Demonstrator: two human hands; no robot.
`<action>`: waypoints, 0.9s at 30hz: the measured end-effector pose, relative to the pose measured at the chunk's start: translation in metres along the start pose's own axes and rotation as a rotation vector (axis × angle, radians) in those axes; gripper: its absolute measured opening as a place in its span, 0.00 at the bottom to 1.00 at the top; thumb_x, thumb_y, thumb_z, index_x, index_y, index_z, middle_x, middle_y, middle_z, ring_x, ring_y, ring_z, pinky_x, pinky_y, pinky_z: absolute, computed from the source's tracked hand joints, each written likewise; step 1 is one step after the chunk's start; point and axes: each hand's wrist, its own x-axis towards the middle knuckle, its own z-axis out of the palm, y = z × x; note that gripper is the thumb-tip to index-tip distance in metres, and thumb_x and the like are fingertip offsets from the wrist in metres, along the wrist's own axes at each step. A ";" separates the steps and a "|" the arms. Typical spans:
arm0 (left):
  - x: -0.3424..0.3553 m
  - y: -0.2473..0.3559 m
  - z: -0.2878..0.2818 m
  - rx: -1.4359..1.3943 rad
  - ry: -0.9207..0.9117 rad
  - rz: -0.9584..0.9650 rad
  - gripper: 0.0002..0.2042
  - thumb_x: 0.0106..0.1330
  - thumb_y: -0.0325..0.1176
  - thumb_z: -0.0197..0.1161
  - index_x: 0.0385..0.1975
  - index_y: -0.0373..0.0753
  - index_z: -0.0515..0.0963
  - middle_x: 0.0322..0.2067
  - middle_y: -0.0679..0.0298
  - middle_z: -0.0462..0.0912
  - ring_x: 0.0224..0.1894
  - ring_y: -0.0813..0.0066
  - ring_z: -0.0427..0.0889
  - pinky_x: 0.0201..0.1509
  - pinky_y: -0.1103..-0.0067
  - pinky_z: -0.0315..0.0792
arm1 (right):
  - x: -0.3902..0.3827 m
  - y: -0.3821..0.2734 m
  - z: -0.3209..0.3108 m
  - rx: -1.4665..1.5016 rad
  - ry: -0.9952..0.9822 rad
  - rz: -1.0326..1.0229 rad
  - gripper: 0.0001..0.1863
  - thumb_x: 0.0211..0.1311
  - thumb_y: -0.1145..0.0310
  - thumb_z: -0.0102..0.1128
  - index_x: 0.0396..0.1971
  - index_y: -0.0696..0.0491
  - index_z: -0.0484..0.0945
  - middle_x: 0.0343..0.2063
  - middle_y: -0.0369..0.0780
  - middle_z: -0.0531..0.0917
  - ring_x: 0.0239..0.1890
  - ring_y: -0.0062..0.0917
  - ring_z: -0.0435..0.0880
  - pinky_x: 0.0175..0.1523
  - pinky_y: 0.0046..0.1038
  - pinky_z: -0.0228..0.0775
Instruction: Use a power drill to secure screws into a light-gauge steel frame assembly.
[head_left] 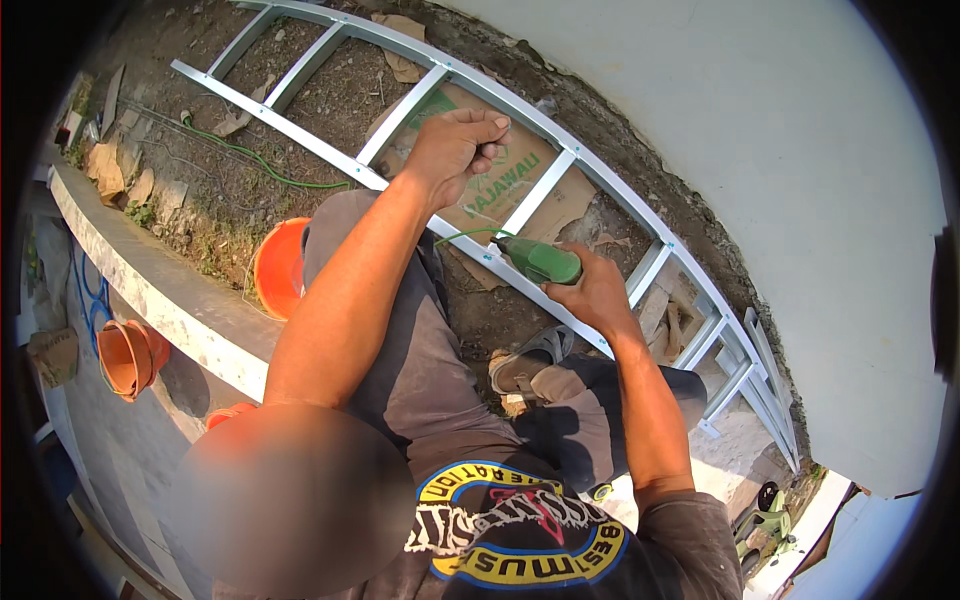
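Note:
My right hand (598,292) is wrapped round a green power tool (543,261) with a green cord, just above the near rail of a ladder-shaped metal frame (538,193). The tool's working end does not show clearly. Over the frame's middle, my left hand (455,155) is raised with its fingers curled and the thumb pressed against them. Whatever it may hold is too small to make out. Small bluish screw heads dot the silver rails and crosspieces. Beneath the frame lies a flattened cardboard box (465,216) with green print.
A pale wall (780,150) rises along the right. To the left stand an orange bucket (278,265) and stacked orange buckets (130,357), with a concrete kerb (165,290) between them. The green cord (262,165) trails over dirt. Loose metal strips (768,385) lie beyond the frame's right end.

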 end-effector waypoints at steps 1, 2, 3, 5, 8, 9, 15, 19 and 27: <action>0.000 0.002 -0.002 0.011 -0.014 0.017 0.08 0.72 0.28 0.61 0.44 0.30 0.77 0.32 0.63 0.79 0.27 0.84 0.71 0.23 0.87 0.62 | -0.013 0.006 -0.013 0.177 0.081 -0.012 0.29 0.46 0.66 0.71 0.53 0.54 0.80 0.44 0.48 0.87 0.44 0.36 0.88 0.51 0.31 0.77; -0.002 0.002 -0.004 -0.015 -0.041 -0.007 0.07 0.72 0.28 0.61 0.43 0.31 0.76 0.33 0.63 0.79 0.28 0.84 0.71 0.24 0.87 0.62 | -0.026 0.007 -0.025 0.338 0.163 -0.007 0.30 0.45 0.67 0.71 0.53 0.57 0.80 0.43 0.45 0.87 0.43 0.32 0.87 0.51 0.29 0.76; -0.005 0.001 -0.003 -0.041 -0.071 -0.036 0.06 0.72 0.27 0.60 0.42 0.31 0.76 0.33 0.63 0.78 0.28 0.83 0.70 0.24 0.87 0.62 | -0.039 0.008 -0.037 0.499 0.246 0.001 0.31 0.45 0.68 0.71 0.54 0.60 0.79 0.42 0.43 0.87 0.43 0.28 0.86 0.51 0.27 0.75; -0.005 0.001 -0.001 -0.026 -0.116 -0.035 0.05 0.72 0.27 0.60 0.40 0.32 0.76 0.33 0.64 0.78 0.28 0.83 0.71 0.25 0.87 0.62 | -0.062 0.001 -0.066 0.694 0.292 0.019 0.32 0.44 0.69 0.70 0.54 0.62 0.78 0.41 0.42 0.86 0.42 0.26 0.84 0.51 0.26 0.75; -0.004 -0.003 0.008 -0.038 -0.179 -0.070 0.05 0.72 0.28 0.61 0.38 0.33 0.75 0.33 0.64 0.77 0.28 0.83 0.71 0.24 0.87 0.62 | -0.077 -0.004 -0.086 0.960 0.336 -0.002 0.33 0.43 0.71 0.69 0.55 0.65 0.76 0.42 0.42 0.85 0.41 0.25 0.84 0.50 0.26 0.76; -0.003 -0.004 0.010 -0.027 -0.193 -0.066 0.05 0.72 0.28 0.61 0.38 0.33 0.75 0.33 0.64 0.77 0.28 0.83 0.71 0.24 0.87 0.62 | -0.080 -0.004 -0.088 1.028 0.336 -0.042 0.34 0.43 0.72 0.68 0.55 0.65 0.75 0.42 0.44 0.85 0.41 0.26 0.84 0.48 0.27 0.77; -0.002 -0.009 0.024 0.014 -0.250 -0.079 0.05 0.72 0.30 0.62 0.37 0.35 0.76 0.31 0.65 0.77 0.26 0.84 0.72 0.24 0.87 0.62 | -0.080 -0.003 -0.088 1.034 0.394 -0.025 0.38 0.40 0.66 0.67 0.56 0.65 0.73 0.42 0.47 0.83 0.41 0.33 0.86 0.43 0.34 0.85; -0.001 -0.011 0.026 0.055 -0.259 -0.070 0.05 0.72 0.31 0.62 0.37 0.36 0.76 0.30 0.66 0.77 0.26 0.84 0.72 0.24 0.87 0.62 | -0.081 0.002 -0.090 1.033 0.394 -0.022 0.37 0.40 0.66 0.67 0.56 0.65 0.73 0.42 0.47 0.83 0.40 0.33 0.86 0.45 0.35 0.85; 0.003 -0.016 0.026 0.143 -0.280 -0.085 0.07 0.72 0.32 0.62 0.33 0.37 0.75 0.27 0.67 0.77 0.25 0.84 0.71 0.22 0.86 0.61 | -0.083 0.011 -0.091 1.133 0.327 -0.057 0.33 0.45 0.73 0.66 0.56 0.66 0.74 0.43 0.46 0.84 0.41 0.30 0.86 0.44 0.32 0.85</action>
